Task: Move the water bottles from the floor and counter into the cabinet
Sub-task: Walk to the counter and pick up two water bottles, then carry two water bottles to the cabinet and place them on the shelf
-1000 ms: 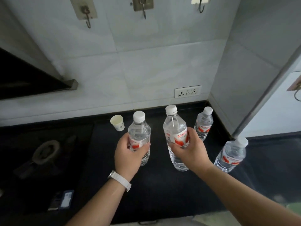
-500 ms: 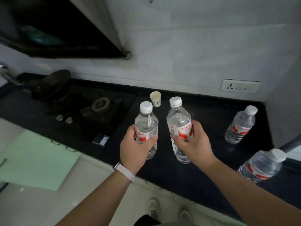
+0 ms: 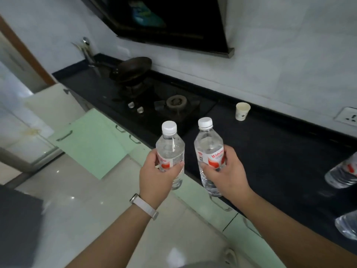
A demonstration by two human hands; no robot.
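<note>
Nearest, the left hand (image 3: 156, 176) wraps its fingers round the labelled waist of one water bottle (image 3: 170, 149), with a pale watch strap (image 3: 144, 206) on the wrist. At its three o'clock the right hand (image 3: 226, 175) clasps a second bottle (image 3: 209, 149) the same way, fingers curled round the red label. Both are upright and lifted clear, near the front edge of the glossy black counter (image 3: 270, 151). They look full, so fairly weighty for their size. The thin, clear, ribbed plastic would likely dent under a hard squeeze, so the label band, probably less slick than bare wall, seems the best hold. At four o'clock a third bottle (image 3: 342, 171) and a cropped fourth bottle (image 3: 347, 227) sit on the counter. Toward nine o'clock run pale green cabinet doors (image 3: 90, 144). Farther off are a paper cup (image 3: 242, 111) at one o'clock and a dark pan (image 3: 133, 69) at eleven.
</note>
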